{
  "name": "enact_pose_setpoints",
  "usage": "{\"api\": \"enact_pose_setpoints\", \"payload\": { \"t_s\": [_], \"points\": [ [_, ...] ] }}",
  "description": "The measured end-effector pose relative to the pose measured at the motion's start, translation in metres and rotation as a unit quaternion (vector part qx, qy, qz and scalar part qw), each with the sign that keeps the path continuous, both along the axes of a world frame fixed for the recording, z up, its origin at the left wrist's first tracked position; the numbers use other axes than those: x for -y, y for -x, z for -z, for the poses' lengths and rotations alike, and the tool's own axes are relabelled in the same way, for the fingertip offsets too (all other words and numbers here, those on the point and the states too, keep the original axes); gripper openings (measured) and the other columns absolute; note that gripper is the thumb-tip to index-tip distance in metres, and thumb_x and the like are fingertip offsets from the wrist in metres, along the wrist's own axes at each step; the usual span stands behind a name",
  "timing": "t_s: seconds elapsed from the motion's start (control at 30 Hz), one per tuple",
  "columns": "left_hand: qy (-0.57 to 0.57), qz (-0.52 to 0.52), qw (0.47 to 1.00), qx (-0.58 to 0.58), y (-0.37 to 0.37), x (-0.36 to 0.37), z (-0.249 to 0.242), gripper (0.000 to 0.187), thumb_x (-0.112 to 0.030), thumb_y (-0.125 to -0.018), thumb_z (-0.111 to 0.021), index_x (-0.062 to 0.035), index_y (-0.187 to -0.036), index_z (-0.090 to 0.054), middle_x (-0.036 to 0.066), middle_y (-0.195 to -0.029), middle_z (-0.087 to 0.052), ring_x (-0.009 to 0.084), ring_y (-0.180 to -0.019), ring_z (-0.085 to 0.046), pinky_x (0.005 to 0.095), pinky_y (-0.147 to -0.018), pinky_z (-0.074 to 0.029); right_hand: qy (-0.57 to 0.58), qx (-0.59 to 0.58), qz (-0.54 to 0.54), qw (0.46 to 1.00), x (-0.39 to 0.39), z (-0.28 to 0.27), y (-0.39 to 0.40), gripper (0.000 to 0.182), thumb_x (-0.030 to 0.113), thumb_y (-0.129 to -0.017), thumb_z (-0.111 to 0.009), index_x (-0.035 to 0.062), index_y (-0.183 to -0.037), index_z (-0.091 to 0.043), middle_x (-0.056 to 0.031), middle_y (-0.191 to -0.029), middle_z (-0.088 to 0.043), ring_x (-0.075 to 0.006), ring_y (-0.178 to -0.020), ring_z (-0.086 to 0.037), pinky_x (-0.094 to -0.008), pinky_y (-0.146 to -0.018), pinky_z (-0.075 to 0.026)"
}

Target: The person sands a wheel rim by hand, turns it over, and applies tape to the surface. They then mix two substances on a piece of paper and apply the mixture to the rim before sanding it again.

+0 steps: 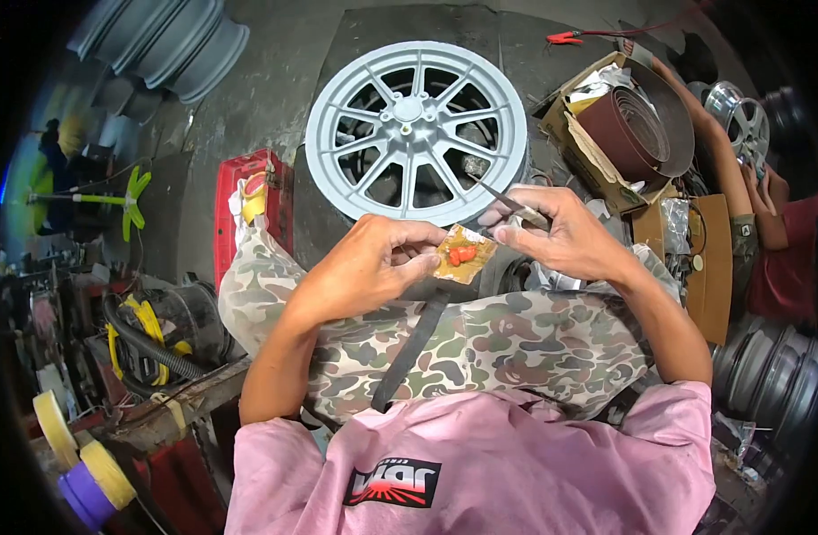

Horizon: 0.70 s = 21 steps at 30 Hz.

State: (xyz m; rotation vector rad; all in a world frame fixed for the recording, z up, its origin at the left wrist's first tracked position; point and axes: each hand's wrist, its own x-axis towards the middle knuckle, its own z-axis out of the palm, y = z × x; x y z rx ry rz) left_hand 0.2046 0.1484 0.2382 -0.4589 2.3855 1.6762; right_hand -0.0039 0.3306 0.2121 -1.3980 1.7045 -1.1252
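Observation:
Between thumb and fingers of my left hand (378, 263) is the edge of a small square mixing board (469, 270), smeared with yellowish-brown paste. An orange-red dab (462, 256) lies on its middle. My right hand (556, 230) grips a putty knife (509, 201), its dark pointed blade slanting up and left over the wheel's rim. The right fingertips are right at the board's upper corner. Just beyond both hands lies a silver-grey spoked wheel rim (409, 165), face up.
A red toolbox (235, 214) stands left of the wheel. On the right, a cardboard box (596, 165) holds a roll of brown sandpaper (624, 127). A co-worker's arm (707, 125) reaches in beyond it. Tape rolls (106, 473) sit at lower left; more rims (770, 370) stand at right.

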Motion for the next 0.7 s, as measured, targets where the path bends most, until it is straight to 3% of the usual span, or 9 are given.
{"api": "enact_pose_setpoints", "payload": {
  "t_s": [0.07, 0.17, 0.33, 0.4, 0.43, 0.53, 0.6, 0.67, 0.7],
  "points": [
    [-0.018, -0.031, 0.999, 0.010, -0.002, 0.000, -0.001, 0.027, -0.007, -0.098, -0.066, 0.0064, -0.121, -0.068, 0.006, -0.097, -0.073, 0.0071, -0.083, -0.064, 0.0251, -0.073, -0.055, -0.151, 0.096, -0.002, 0.984, -0.005, -0.011, 0.001, 0.022, 0.019, -0.093, -0.069, 0.0005, -0.104, -0.072, 0.0006, -0.076, -0.062, -0.0066, -0.070, -0.051, -0.0257, -0.064, -0.042],
    [-0.063, -0.074, 0.994, -0.046, -0.005, -0.002, 0.019, 0.026, -0.006, -0.095, -0.065, 0.0061, -0.117, -0.069, 0.005, -0.082, -0.070, 0.0057, -0.068, -0.057, 0.0252, -0.063, -0.049, -0.157, 0.148, 0.008, 0.976, -0.008, -0.009, -0.006, 0.019, 0.018, -0.093, -0.068, 0.0000, -0.098, -0.070, 0.0025, -0.073, -0.060, -0.0051, -0.071, -0.049, -0.0251, -0.064, -0.041],
    [-0.140, -0.078, 0.987, 0.022, -0.001, 0.001, 0.021, 0.026, -0.010, -0.097, -0.067, 0.0057, -0.117, -0.070, 0.007, -0.090, -0.073, 0.0070, -0.079, -0.064, 0.0249, -0.073, -0.052, -0.150, 0.147, -0.005, 0.978, -0.006, -0.005, -0.001, 0.017, 0.017, -0.093, -0.068, -0.0002, -0.092, -0.066, 0.0018, -0.074, -0.059, -0.0054, -0.072, -0.047, -0.0251, -0.066, -0.042],
    [-0.087, -0.044, 0.994, -0.051, 0.002, 0.024, 0.025, 0.027, -0.013, -0.097, -0.068, 0.0047, -0.117, -0.071, 0.009, -0.096, -0.075, 0.0097, -0.088, -0.067, 0.0266, -0.080, -0.054, -0.136, 0.137, 0.010, 0.981, -0.004, -0.008, 0.000, 0.018, 0.017, -0.093, -0.068, -0.0004, -0.093, -0.066, -0.0004, -0.075, -0.060, -0.0068, -0.073, -0.049, -0.0266, -0.068, -0.044],
    [0.023, -0.016, 0.999, -0.029, 0.006, 0.049, 0.017, 0.027, -0.017, -0.099, -0.067, 0.0021, -0.118, -0.072, 0.009, -0.101, -0.076, 0.0114, -0.093, -0.068, 0.0286, -0.085, -0.055, -0.121, 0.124, 0.012, 0.985, -0.004, -0.007, 0.002, 0.019, 0.016, -0.092, -0.067, -0.0021, -0.094, -0.066, -0.0040, -0.077, -0.062, -0.0088, -0.073, -0.050, -0.0290, -0.068, -0.046],
    [0.184, -0.075, 0.979, -0.055, 0.023, 0.151, 0.041, 0.023, -0.017, -0.100, -0.064, 0.0022, -0.104, -0.076, 0.005, -0.093, -0.075, 0.0084, -0.085, -0.063, 0.0263, -0.079, -0.052, -0.103, 0.050, 0.025, 0.993, -0.004, -0.012, 0.008, 0.017, 0.013, -0.088, -0.068, -0.0025, -0.093, -0.064, -0.0055, -0.078, -0.059, -0.0123, -0.070, -0.051, -0.0299, -0.066, -0.045],
    [0.284, -0.187, 0.940, -0.028, 0.036, 0.212, 0.064, 0.028, -0.021, -0.099, -0.064, 0.0044, -0.104, -0.076, 0.004, -0.084, -0.073, 0.0081, -0.079, -0.062, 0.0274, -0.074, -0.052, -0.130, 0.065, 0.032, 0.989, -0.003, -0.021, 0.014, 0.019, 0.013, -0.086, -0.068, -0.0029, -0.093, -0.062, -0.0076, -0.077, -0.056, -0.0148, -0.070, -0.047, -0.0316, -0.065, -0.042],
    [0.334, -0.246, 0.910, 0.025, 0.038, 0.279, 0.118, 0.031, -0.028, -0.096, -0.068, -0.0003, -0.106, -0.077, 0.006, -0.086, -0.075, 0.0109, -0.079, -0.066, 0.0286, -0.075, -0.053, -0.150, -0.006, 0.033, 0.988, -0.003, -0.022, 0.020, 0.019, 0.012, -0.088, -0.066, -0.0045, -0.096, -0.064, -0.0144, -0.083, -0.064, -0.0224, -0.071, -0.056, -0.0329, -0.068, -0.048],
    [0.371, -0.267, 0.887, 0.059, 0.040, 0.293, 0.139, 0.032, -0.031, -0.094, -0.070, -0.0024, -0.107, -0.078, 0.007, -0.088, -0.076, 0.0133, -0.080, -0.069, 0.0300, -0.077, -0.054, -0.112, -0.012, 0.045, 0.993, -0.004, -0.018, 0.020, 0.017, 0.010, -0.086, -0.066, -0.0047, -0.095, -0.063, -0.0169, -0.082, -0.061, -0.0293, -0.070, -0.054, -0.0342, -0.067, -0.047]
  ]
}}
